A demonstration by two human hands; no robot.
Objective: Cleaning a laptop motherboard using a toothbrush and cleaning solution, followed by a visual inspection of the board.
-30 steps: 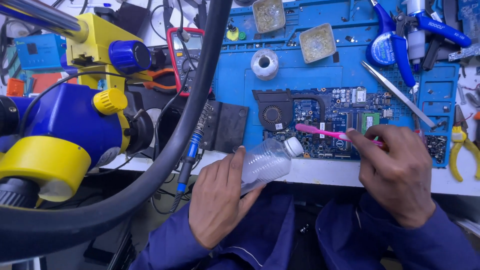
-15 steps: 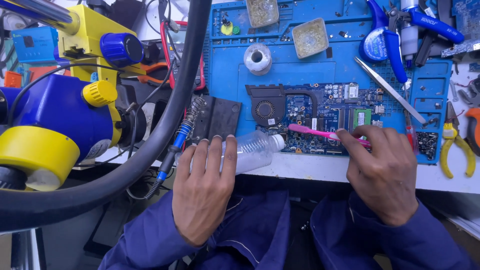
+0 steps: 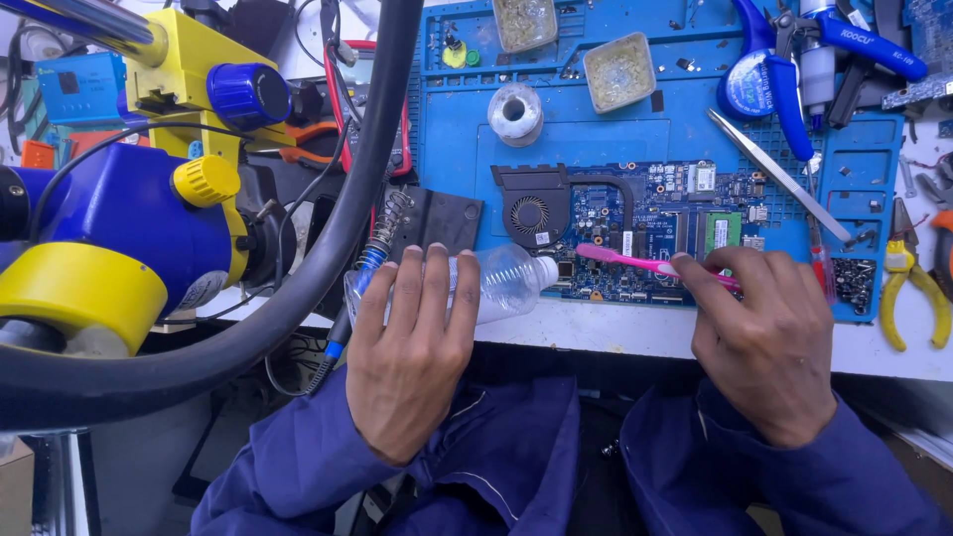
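Since a second earlier, the left hand (image 3: 412, 362) had lowered the clear bottle (image 3: 486, 283) it gripped — spout by the circuit board (image 3: 645, 223) — while the right hand (image 3: 769, 342) held the pink toothbrush (image 3: 640, 261) over it.

i see a clear plastic bottle (image 3: 496, 283) lying tilted on its side, its white nozzle touching the edge of a blue circuit board (image 3: 655, 223) that lies flat with its fan. a pink toothbrush (image 3: 645, 263) rests bristle-end on that board.
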